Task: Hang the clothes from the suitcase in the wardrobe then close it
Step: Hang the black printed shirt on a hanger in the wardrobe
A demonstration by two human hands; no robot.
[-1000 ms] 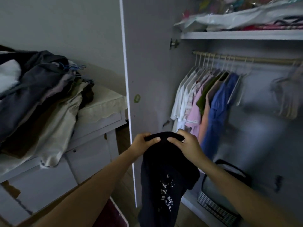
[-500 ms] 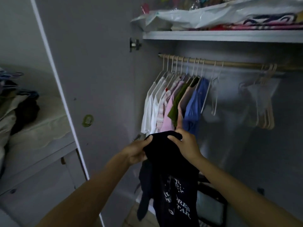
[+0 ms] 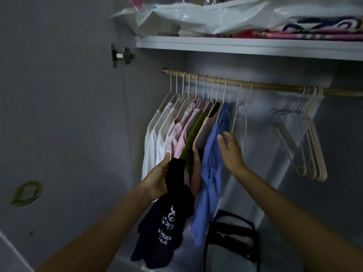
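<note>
My left hand [image 3: 158, 180] grips a dark navy T-shirt [image 3: 170, 216] with white lettering; it hangs bunched below my fist, in front of the hung clothes. My right hand [image 3: 230, 149] is raised with fingers spread, holding nothing, just right of the blue shirt [image 3: 211, 173] and below two bare white hangers [image 3: 240, 112]. The wooden rail [image 3: 275, 88] carries several hung garments at its left end: white, pink, green, peach and blue.
The open wardrobe door [image 3: 68, 114] stands at my left with a green sticker [image 3: 27, 193]. A bunch of empty hangers [image 3: 310, 138] hangs at the right. The shelf [image 3: 235, 46] above holds bagged bedding. A dark-framed bag [image 3: 231, 244] sits on the wardrobe floor.
My right hand let go of the navy T-shirt and rose toward the bare hangers. My left hand alone holds the shirt now. The view has turned right and moved closer into the wardrobe.
</note>
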